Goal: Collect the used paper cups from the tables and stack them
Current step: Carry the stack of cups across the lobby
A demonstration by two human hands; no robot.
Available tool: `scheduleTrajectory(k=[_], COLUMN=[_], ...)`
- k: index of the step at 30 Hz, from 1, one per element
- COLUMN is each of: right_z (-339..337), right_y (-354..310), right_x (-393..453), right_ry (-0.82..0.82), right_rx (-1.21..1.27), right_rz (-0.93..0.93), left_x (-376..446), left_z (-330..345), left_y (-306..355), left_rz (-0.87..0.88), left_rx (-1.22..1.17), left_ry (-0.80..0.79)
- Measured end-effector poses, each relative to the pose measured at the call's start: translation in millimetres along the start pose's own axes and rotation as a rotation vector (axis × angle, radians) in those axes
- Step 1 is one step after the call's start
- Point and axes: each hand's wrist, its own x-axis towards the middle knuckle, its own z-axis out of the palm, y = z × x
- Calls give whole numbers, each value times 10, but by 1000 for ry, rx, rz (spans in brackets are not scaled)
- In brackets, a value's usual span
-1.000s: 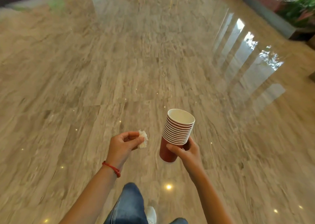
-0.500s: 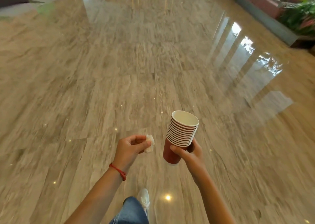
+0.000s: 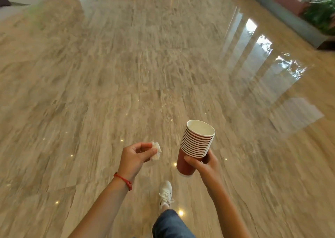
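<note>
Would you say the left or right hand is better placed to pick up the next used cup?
Probably left: the left hand only pinches a crumpled tissue, while the right hand is wrapped around the cup stack.

Open floor (image 3: 145, 74) ahead; planter (image 3: 290, 13) far right.
</note>
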Motion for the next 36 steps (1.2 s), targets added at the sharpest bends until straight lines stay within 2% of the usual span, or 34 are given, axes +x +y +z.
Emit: scheduleTrajectory(k=[9, 14, 23, 25, 27, 29, 36], right_z=[-66, 2, 146, 209, 182, 218, -103], right_y=[-549, -696, -966, -1098, -1199, -1333, -1509], right_x=[2051, 2981, 4975, 5167, 5892, 6059, 7218], right_ry=[-7, 3, 66, 56, 126, 106, 231], right_rx=[11, 11, 38, 68, 60, 68, 67], right_rz=[19, 43, 30, 37, 38, 32, 48], left_x=[1751, 2634, 4710, 4880, 5632, 5841, 6993], left_z=[730, 981, 1535, 1615, 1849, 1914, 2612], left_y=[790, 1037, 1611, 1768, 2030, 2205, 2561], left_rz=[51, 25, 16, 18, 6, 22, -28], left_rx=[46, 37, 64, 66, 87, 90, 98], left_ry=[-8, -19, -75, -90, -129, -141, -186])
